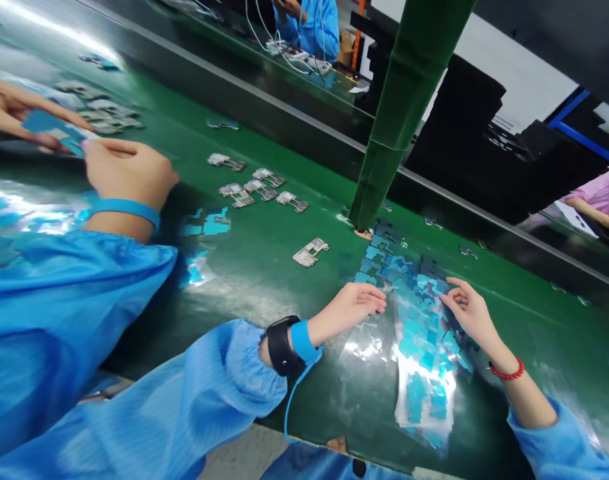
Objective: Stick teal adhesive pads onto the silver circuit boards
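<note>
My left hand [357,303], with a black watch and a blue wrist strap, hovers left of a pile of blue cut film pieces [417,327]. Its fingers are stretched out and nothing shows in them. At the pile's right edge is my right hand [469,310], wearing a red bracelet. Thumb and index finger are apart there, close to the blue pieces; whether they touch one I cannot tell. Clear plastic sheets [369,347] lie under and beside the pile. A single small circuit board [310,253] rests on the green mat beyond my left hand.
On my left a co-worker's hands [129,167] hold a blue piece [54,130]. Several circuit boards [257,187] lie mid-table, with more stacked at far left. A green post [384,147] rises behind the pile. Another person [312,27] sits across the bench.
</note>
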A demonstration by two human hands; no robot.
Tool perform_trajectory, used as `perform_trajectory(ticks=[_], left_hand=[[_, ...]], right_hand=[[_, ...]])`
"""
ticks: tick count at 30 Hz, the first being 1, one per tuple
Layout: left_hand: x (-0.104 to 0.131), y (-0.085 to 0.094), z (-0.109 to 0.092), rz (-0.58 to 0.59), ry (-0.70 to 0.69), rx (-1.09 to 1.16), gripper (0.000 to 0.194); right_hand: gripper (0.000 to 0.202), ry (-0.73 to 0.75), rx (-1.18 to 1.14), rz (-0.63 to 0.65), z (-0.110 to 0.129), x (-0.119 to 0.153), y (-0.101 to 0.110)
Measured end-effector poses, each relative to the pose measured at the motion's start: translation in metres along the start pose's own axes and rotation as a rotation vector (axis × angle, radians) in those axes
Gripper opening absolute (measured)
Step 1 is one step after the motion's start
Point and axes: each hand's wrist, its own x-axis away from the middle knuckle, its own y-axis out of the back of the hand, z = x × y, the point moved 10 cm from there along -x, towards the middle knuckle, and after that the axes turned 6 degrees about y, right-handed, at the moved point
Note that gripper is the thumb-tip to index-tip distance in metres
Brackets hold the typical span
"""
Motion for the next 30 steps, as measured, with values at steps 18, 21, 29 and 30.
perform_trajectory(ticks=[18,21,29,30], left_hand=[[0.007,-0.007,-0.013,0.056,-0.059,0.151,0.038],[0.005,-0.005,-0.013,0.043,-0.075,0.175,0.024],[0.006,-0.012,-0.017,0.095,-0.161,0.137,0.018],[0.006,-0.013,-0.017,0.1,-0.171,0.129,0.018]], right_hand=[[0.027,0.169,-0.319,-0.024,0.079,-0.001,-0.025],[0.026,0.198,-0.261,-0.018,0.087,0.0,-0.035],[0.024,0.397,-0.092,0.08,0.137,0.006,-0.062],[0.021,0.359,-0.131,0.097,0.137,0.005,-0.067]])
